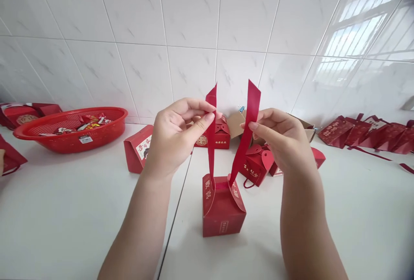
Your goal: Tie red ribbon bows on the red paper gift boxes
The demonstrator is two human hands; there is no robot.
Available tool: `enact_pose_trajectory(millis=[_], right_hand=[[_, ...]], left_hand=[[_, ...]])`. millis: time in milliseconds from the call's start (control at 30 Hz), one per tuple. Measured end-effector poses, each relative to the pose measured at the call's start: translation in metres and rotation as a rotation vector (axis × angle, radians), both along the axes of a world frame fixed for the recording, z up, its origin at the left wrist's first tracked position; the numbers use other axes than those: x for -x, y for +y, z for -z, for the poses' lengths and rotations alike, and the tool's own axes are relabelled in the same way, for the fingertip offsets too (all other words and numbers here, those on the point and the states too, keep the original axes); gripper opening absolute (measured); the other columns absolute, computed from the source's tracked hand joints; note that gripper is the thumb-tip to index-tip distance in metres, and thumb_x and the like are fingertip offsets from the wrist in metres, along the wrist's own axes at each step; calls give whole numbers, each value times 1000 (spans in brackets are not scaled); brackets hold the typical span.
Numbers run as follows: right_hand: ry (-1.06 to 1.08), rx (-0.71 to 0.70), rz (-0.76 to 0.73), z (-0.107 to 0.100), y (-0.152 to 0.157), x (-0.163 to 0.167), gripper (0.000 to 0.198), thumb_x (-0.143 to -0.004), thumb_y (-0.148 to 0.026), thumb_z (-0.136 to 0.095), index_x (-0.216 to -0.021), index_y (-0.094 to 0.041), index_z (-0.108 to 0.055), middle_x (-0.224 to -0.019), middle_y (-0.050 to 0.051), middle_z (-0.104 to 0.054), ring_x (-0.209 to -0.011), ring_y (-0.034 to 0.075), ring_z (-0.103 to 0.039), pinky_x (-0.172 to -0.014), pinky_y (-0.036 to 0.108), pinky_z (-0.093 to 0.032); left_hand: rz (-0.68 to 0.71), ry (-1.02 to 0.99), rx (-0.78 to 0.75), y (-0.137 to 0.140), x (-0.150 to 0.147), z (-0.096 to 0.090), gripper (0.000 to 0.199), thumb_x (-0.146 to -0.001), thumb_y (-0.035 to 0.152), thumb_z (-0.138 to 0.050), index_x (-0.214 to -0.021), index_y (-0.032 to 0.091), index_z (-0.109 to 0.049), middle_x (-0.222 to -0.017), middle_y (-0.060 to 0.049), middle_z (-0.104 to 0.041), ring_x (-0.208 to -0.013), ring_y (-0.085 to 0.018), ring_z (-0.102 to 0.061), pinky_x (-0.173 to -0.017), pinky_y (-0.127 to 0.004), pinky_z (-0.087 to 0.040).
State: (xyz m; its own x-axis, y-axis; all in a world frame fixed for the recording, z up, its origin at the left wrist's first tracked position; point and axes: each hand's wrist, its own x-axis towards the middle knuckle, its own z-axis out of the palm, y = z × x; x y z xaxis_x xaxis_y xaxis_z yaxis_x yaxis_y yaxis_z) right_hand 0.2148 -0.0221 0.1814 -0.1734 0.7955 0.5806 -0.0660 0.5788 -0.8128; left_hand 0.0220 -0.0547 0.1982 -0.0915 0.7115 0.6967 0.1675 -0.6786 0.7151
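A small red gift box [224,217] with pale printed characters stands upright on the white table, in front of me. From slots in its top flaps a red ribbon [239,155] rises in two strands that spread apart in a V. My left hand [181,131] pinches the left strand near its upper end between thumb and fingers. The right strand is pinched by my right hand [280,135], with its slanted tip sticking up above the fingers. Neither hand touches the box itself.
A red plastic basket [121,124] of wrapped sweets stands at the left. Other red boxes [255,165] and an open cardboard box [235,124] sit behind the ribboned box. Several red packets [336,131] lean along the tiled wall at right. A dark seam [176,217] crosses the table.
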Motion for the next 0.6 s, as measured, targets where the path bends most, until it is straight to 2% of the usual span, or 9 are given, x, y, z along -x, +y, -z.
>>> enact_pose_trajectory(millis=[67, 167, 233, 333, 500, 600], right_hand=[[53, -6, -5, 2, 1, 4, 11, -79, -27, -67, -89, -22, -67, -82, 2, -69, -78, 16, -67, -67, 29, -56], [114, -20, 4, 4, 2, 10, 13, -79, -29, -68, -89, -22, -70, -83, 2, -71, -78, 17, -68, -68, 30, -57], [146, -18, 10, 5, 2, 12, 11, -79, -31, -68, -86, -22, -70, -82, 2, -71, -78, 17, -68, -68, 28, -57], [198, -15, 26, 5, 1, 15, 11, -78, -31, -70, -86, -23, -70, -83, 2, -72, -80, 16, -68, -66, 27, -56], [228, -44, 100, 4, -1, 16, 13, -78, -35, -69, -82, -22, -69, -82, 2, -70, -74, 16, -66, -62, 27, -54], [242, -43, 127, 3, -1, 18, 13, -77, -34, -70, -78, -21, -69, -76, 2, -69, -71, 15, -65, -59, 27, -53]], left_hand=[[-40, -37, 2, 1, -5, -1, 19, -76, 24, -70, -93, 20, -64, -79, -1, -71, -74, -16, -67, -61, -24, -53], [-135, -110, 35, 3, -13, -2, 34, -73, 22, -73, -105, 22, -61, -74, 0, -71, -67, -16, -67, -61, -25, -53], [-201, -149, 40, 5, -17, -2, 26, -71, 23, -74, -95, 19, -64, -73, -2, -72, -66, -16, -67, -62, -26, -53], [-213, -177, 25, 9, -21, -1, 13, -71, 25, -74, -79, 17, -66, -73, -4, -73, -69, -17, -68, -66, -28, -54], [-220, -269, -81, 10, -24, 0, 10, -71, 24, -74, -76, 18, -68, -74, -3, -73, -75, -18, -69, -74, -29, -54], [-165, -292, -72, 8, -26, 0, 11, -71, 26, -74, -74, 17, -67, -72, -2, -73, -73, -17, -69, -73, -29, -54]])
